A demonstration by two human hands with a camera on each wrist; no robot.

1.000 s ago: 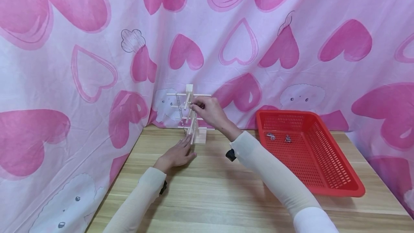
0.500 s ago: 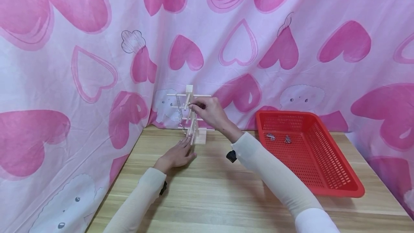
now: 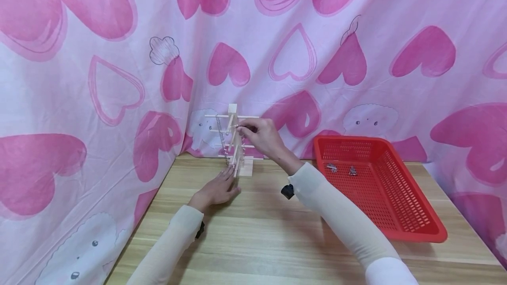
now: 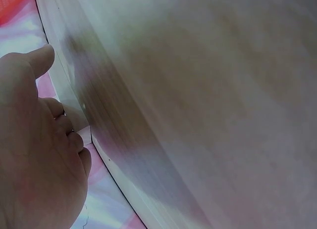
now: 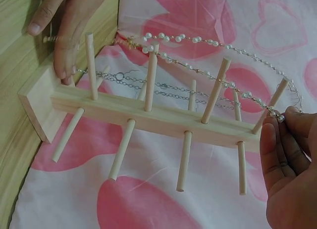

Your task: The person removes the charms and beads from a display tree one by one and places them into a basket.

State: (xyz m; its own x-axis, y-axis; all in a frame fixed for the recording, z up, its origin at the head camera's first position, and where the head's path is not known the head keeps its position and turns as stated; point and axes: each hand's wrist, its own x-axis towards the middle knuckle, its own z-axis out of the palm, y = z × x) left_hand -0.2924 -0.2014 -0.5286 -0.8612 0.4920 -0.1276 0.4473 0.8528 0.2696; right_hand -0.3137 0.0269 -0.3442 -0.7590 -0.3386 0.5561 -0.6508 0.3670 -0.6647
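Note:
In the head view a wooden peg stand (image 3: 232,109) stands upright at the back of the table. My right hand (image 3: 266,136) pinches a pearl-beaded necklace (image 5: 233,84) between thumb and fingers at the upper pegs. Its two strands hang down along the post, and the loop overlaps the tip of a top peg in the right wrist view. A silver chain necklace (image 3: 220,134) hangs from a left peg. My left hand (image 3: 215,189) lies with extended fingers at the foot of the stand, its fingertips right at the base (image 5: 37,108).
A red perforated basket (image 3: 416,197) stands on the right of the wooden table (image 3: 253,241). Two small silvery bundles (image 3: 332,167) lie in it. A pink heart-patterned cloth (image 3: 293,52) hangs close behind the stand and along the left side.
My right hand has shifted slightly to the right, still pinching the pearl-beaded necklace. More of the beaded strands now shows right of the post. The left hand has stayed in place.

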